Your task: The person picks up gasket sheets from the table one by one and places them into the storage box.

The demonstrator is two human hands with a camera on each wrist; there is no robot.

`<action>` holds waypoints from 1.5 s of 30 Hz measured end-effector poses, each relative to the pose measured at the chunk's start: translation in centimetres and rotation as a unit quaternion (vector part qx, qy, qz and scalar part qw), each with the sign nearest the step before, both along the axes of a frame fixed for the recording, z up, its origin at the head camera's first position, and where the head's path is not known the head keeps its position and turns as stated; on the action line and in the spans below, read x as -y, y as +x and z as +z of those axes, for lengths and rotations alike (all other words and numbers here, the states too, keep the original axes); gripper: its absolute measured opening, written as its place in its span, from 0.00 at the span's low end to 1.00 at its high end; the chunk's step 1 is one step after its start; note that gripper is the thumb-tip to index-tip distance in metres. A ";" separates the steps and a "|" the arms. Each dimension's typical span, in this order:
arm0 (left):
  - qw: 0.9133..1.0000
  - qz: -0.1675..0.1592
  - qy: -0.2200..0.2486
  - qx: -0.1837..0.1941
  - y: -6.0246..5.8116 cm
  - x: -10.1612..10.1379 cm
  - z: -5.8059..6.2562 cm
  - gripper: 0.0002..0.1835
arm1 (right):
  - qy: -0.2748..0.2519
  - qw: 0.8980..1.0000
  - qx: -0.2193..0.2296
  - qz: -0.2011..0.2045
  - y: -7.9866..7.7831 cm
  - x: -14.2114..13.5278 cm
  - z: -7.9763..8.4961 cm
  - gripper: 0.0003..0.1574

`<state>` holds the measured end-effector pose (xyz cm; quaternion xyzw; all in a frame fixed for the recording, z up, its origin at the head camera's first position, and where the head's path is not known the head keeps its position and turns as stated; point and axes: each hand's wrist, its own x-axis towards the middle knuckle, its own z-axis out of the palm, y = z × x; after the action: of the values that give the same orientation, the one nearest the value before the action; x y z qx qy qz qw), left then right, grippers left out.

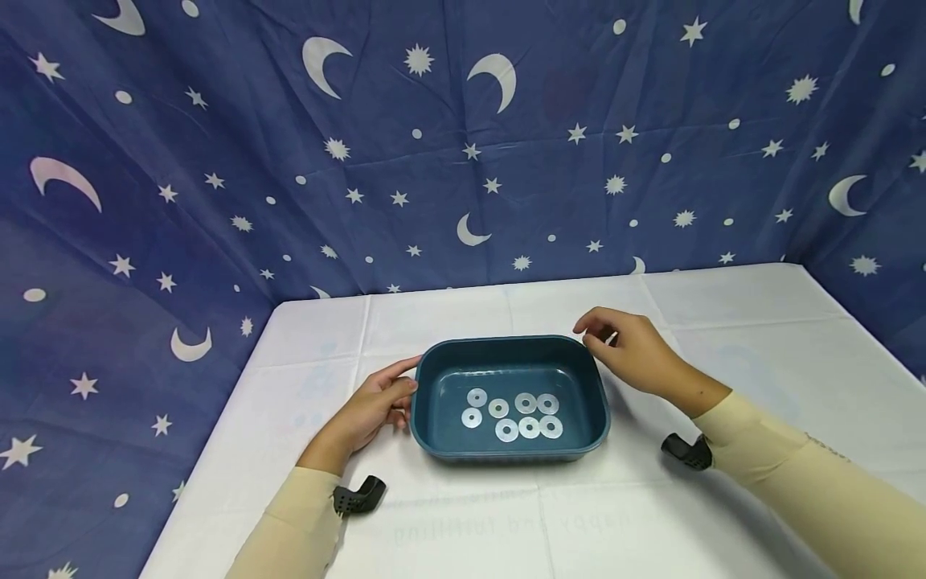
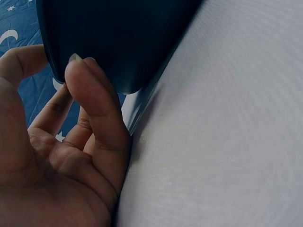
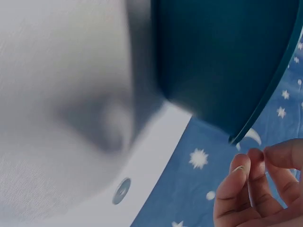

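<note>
Several flat metal washers (image 1: 507, 430) lie on the floor of a dark teal plastic basin (image 1: 499, 457). My left hand (image 1: 378, 402) is at the basin's left end, thumb and index finger touching the outside by the rim, other fingers bent beneath. Close to the basin's far right corner is my right hand (image 1: 629, 347), its fingers loosely bent. In the right wrist view, nothing shows between the right fingertips (image 3: 239, 172), which stand just off the rim. A single washer (image 3: 121, 190) appears over the white cloth outside the basin there; it is not visible in the head view.
A white cloth (image 1: 463, 531) covers the table, with faint printing near the front. Behind and at both sides hangs a blue curtain (image 1: 405, 193) with white moons and stars. Black wrist mounts (image 1: 359, 496) are on both sleeves.
</note>
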<state>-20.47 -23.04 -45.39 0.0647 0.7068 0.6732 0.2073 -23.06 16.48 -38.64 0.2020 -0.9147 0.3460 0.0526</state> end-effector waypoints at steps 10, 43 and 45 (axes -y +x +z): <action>1.000 0.000 0.000 0.000 0.1 0.0 0.1 0.31 | 0.017 0.999 0.025 -0.033 -1.5 -2.0 -0.9 0.10; 1.000 -0.004 0.003 -0.004 -0.1 0.0 -0.1 0.31 | 0.055 0.984 0.157 -0.070 -4.5 -5.0 -3.8 0.10; 1.000 -0.005 0.003 -0.005 -0.1 0.0 -0.1 0.31 | 0.058 0.983 0.159 -0.069 -4.5 -5.0 -3.9 0.10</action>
<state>-20.54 -23.09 -45.47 0.0722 0.7052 0.6743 0.2069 -27.60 21.50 -42.52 0.0836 -0.9417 0.3154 -0.0820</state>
